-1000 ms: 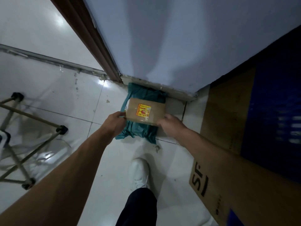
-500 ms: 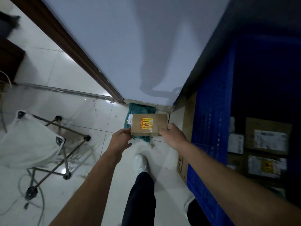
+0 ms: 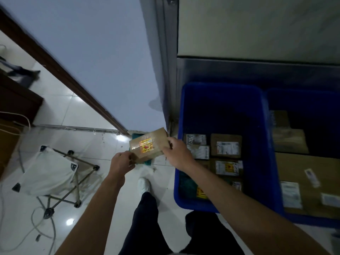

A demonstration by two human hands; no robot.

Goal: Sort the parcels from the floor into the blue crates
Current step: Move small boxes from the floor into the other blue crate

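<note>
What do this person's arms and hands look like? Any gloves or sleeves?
Both the left hand and right hand are bare: no gloves, and no rings, watch or wristband that I can see. The forearms are uncovered too; no sleeve shows anywhere in view.

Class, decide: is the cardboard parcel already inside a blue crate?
No, the left hand and right hand hold the parcel beside the blue crate.

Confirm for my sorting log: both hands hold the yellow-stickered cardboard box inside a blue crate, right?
Not inside. The head view shows the left hand and right hand holding the cardboard box above the floor, beside the blue crate, outside its rim.
</note>
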